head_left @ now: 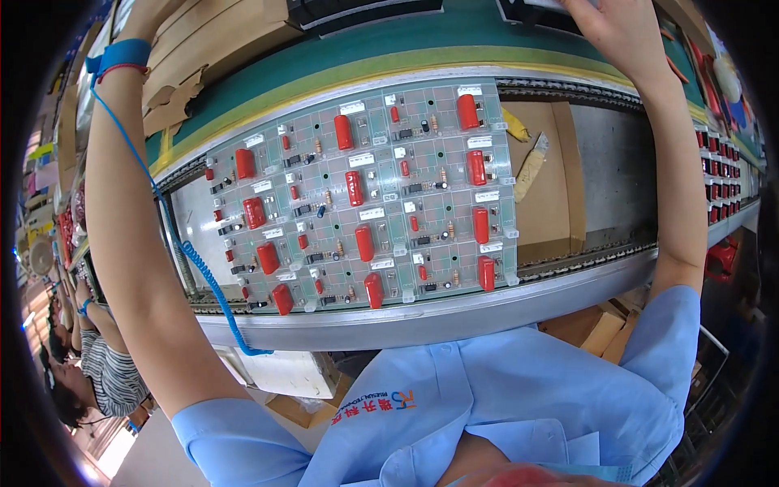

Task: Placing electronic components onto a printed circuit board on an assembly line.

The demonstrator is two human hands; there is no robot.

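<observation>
My left hand (152, 15) reaches to the upper left, beside a stack of brown cardboard (219, 49). Its fingers lie outside the picture. A blue wrist strap (123, 53) circles that wrist, with a coiled blue cord (204, 280) running down from it. At the top right, my right hand (613, 28) is near a black tray (542, 14); most of its fingers are cut off. Between my arms, a panel of circuit boards (418, 219) lies on the conveyor. Rows of red block components (355, 188) stand on it, among white connectors, resistors and small black parts.
The conveyor's metal rail (381, 322) crosses in front of my body. Right of the panel, a cardboard box (570, 174) shows below track level, with a yellowish wrapped strip (530, 170). More populated boards (720, 174) sit far right. Another person (114, 365) works at left.
</observation>
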